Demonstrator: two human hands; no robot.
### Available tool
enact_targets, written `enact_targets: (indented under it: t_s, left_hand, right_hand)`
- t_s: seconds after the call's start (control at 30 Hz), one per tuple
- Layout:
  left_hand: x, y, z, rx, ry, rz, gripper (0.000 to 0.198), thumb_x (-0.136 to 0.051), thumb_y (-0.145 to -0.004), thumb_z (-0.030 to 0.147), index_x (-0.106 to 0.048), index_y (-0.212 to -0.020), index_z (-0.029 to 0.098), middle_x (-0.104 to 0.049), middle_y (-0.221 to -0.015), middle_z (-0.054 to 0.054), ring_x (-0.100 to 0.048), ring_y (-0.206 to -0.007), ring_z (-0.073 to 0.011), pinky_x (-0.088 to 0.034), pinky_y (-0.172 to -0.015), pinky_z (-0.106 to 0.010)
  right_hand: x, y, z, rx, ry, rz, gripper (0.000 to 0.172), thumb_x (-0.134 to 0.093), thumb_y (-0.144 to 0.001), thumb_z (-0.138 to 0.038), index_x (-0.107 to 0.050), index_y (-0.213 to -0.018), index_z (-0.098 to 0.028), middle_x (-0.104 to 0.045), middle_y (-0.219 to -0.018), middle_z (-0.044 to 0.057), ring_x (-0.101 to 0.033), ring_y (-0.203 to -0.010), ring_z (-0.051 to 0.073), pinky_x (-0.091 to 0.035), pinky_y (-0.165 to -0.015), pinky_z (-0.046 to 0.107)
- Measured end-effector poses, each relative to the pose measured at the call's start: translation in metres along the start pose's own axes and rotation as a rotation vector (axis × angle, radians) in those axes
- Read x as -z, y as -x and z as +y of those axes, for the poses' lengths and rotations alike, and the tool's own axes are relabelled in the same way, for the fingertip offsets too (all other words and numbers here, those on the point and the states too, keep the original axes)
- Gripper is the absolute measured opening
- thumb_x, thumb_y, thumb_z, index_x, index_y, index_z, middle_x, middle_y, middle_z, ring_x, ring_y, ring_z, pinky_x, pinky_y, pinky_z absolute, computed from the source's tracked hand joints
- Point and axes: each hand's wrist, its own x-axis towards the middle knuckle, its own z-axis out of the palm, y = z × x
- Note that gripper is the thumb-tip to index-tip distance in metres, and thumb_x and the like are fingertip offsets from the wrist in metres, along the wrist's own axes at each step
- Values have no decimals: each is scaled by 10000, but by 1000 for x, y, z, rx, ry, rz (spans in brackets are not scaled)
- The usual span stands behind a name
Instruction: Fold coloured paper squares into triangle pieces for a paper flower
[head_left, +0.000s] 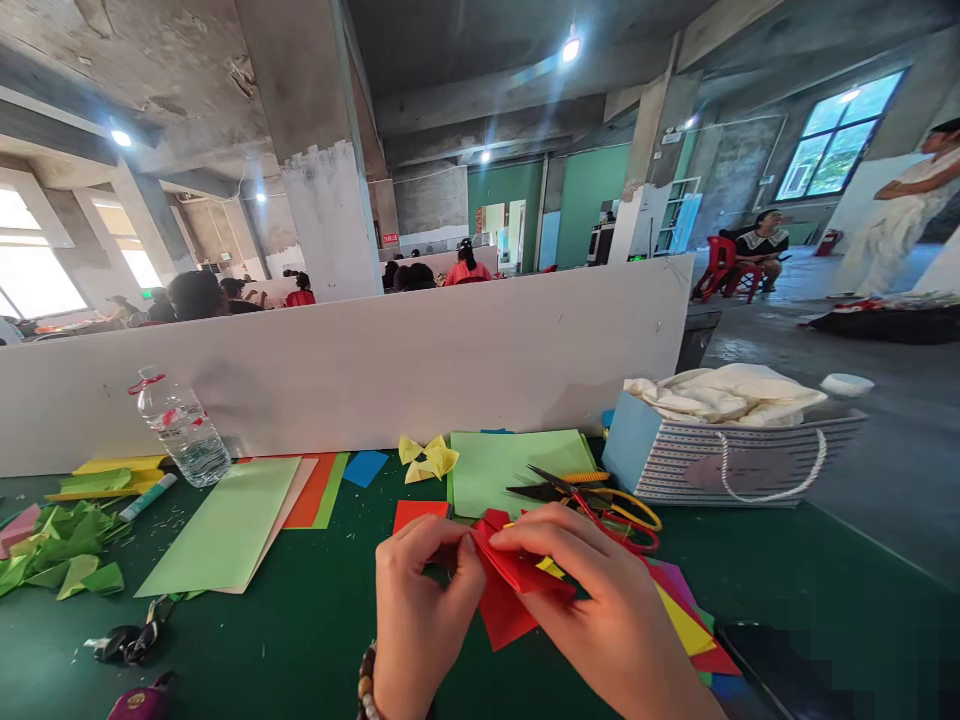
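Between my two hands is a piece of red folded paper (510, 572), held above the green tabletop. My left hand (427, 590) pinches its left edge between thumb and forefinger. My right hand (581, 585) grips the upper right part, its fingers lying over the folds, which hide some of the paper. Just beyond, scissors (600, 512) with red and yellow handles rest on light green sheets (514, 470). A yellow folded paper piece (427, 459) lies further back. Under and beside my right wrist, coloured paper squares (686, 620) are partly covered.
A water bottle (182, 428) leans by the white divider (420, 370). Green paper scraps (60, 550), a glue stick (148, 497) and large sheets (225, 525) lie left. Keys (131, 640) sit near the front. A striped paper bag (735, 460) stands right. Other people are beyond.
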Motion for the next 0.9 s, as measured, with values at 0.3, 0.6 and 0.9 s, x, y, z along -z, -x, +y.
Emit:
enact_targets:
  t_s: [0.3,0.6,0.9]
  left_hand:
    - [-3,0,1,-13,75,-28,223,-484,-855,157,-706,-852,184,-709,-777,-24,-647,-643,-110,-515,-582,-172]
    - [-1,1,1,0,5,-7,193,-478,-849,161,-661,-789,184,-646,-680,5,-571,-576,-98,-453,-547,-175]
    - [-5,-1,-6,72,3,-156,177,-432,-866,184,-472,-693,181,-462,-622,27,-415,-532,-86,-306,-492,-194]
  right_hand:
    - [-3,-1,0,-57,-19,60,188,-564,-826,-91,-611,-929,-241,-659,-830,8,-658,-750,131,-556,-643,204]
    - [-5,-1,1,-137,-37,22,214,-560,-825,-130,-643,-979,-253,-701,-900,6,-680,-825,142,-564,-707,216]
    - [-1,-3,6,-284,-18,-63,156,-558,-798,-173,-676,-876,-237,-724,-837,9,-689,-746,161,-561,-631,238]
